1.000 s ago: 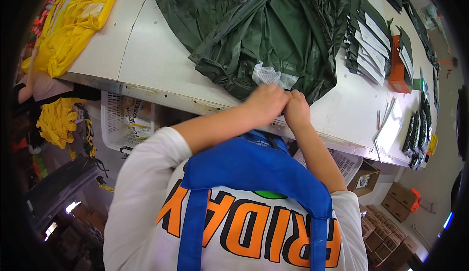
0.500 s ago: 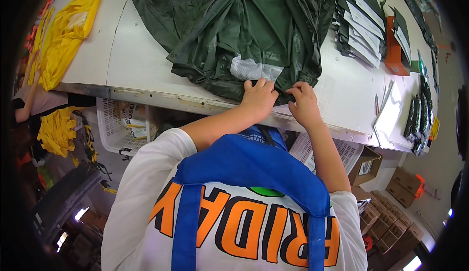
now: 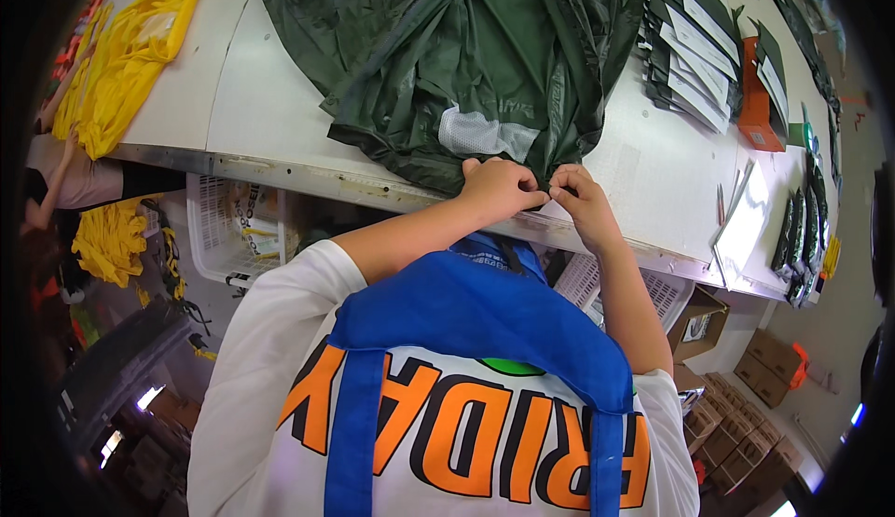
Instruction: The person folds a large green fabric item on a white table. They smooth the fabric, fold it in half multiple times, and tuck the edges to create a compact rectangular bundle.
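Fingers [image 3: 530,182] of the left hand [image 3: 496,189] curl over the lower edge of a dark green waterproof garment [image 3: 485,60], thumb and forefinger pinching a small dark fold of it. Just beside them, the right hand [image 3: 585,202] has its thumb and forefinger brought together on the same bit of edge; how firmly it grips cannot be told, and its other fingers are bent in loosely.

Half a second ago the right fingers were spread and apart from the left ones; now they have closed in, so the hem is worked from both sides at one spot instead of by the left hand alone.

The garment lies spread and rumpled on the white worktable [image 3: 270,97], its bottom edge at the table's near edge. A white mesh piece [image 3: 475,133] shows just beyond the left hand, lying much as it did then. A yellow garment [image 3: 140,60] is well apart, to the left.
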`<state>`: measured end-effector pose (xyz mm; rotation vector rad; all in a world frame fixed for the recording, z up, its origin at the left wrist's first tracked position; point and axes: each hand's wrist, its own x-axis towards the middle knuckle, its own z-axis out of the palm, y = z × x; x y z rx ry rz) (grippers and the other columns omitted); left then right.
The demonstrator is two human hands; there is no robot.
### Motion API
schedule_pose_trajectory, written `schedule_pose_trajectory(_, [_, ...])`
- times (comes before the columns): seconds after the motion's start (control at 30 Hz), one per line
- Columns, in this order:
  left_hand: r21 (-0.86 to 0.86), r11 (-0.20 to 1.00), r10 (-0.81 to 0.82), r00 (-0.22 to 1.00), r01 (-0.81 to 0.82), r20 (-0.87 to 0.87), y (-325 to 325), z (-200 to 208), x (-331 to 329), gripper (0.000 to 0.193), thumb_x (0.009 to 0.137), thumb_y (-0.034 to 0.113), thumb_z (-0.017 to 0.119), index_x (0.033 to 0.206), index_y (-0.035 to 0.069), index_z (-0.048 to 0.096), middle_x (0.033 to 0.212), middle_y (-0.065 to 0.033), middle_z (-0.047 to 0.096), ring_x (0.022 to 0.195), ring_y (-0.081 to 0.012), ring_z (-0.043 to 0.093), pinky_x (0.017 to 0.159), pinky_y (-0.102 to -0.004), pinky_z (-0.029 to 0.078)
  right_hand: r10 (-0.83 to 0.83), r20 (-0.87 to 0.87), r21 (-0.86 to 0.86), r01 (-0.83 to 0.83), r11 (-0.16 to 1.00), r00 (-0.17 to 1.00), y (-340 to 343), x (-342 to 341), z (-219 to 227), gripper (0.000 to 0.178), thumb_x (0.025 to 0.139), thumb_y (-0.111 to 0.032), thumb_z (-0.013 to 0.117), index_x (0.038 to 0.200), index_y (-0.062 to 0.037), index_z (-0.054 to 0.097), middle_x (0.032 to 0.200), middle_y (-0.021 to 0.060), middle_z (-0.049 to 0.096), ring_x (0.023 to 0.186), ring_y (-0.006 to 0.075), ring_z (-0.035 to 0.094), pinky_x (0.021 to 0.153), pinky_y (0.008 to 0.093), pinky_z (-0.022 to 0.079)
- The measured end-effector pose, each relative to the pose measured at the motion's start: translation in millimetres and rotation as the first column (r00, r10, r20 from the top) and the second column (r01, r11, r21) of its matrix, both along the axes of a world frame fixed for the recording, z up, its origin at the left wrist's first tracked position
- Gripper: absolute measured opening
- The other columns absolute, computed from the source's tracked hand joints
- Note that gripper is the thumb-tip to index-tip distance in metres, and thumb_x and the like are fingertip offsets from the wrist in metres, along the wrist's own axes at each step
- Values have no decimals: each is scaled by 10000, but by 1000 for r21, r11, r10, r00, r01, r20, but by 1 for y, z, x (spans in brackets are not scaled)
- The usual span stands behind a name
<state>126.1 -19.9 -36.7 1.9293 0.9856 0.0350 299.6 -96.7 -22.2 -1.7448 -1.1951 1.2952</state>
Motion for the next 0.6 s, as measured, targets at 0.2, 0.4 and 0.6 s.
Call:
schedule_pose_trajectory(0.2, [37,997,58,993,-63,106,-7,4,-13,158,794,305,631,772,160,689,780,7,648,889,-219,574,774,-394,291,41,547,249,-210,946,836,0,-23,38,139,730,-83,692,847,-73,618,1076,59,535,1072,228,485,927,349,356])
schedule_pose_trajectory(0.4, [343,929,66,973,-141,222,-20,16,-22,97,779,217,635,771,130,677,939,-4,555,986,-220,474,786,-398,287,-22,847,324,-484,813,531,-6,-31,35,179,671,-144,720,821,-124,625,985,-5,568,1086,208,483,907,384,323])
schedule_pose_trajectory(0.6, [382,912,91,982,-148,163,-14,29,-36,78,780,197,649,784,125,678,966,-17,484,974,-227,438,808,-396,291,1,827,337,-498,799,562,-1,-37,37,178,675,-136,715,824,-119,618,986,-2,564,1078,206,488,903,379,323])
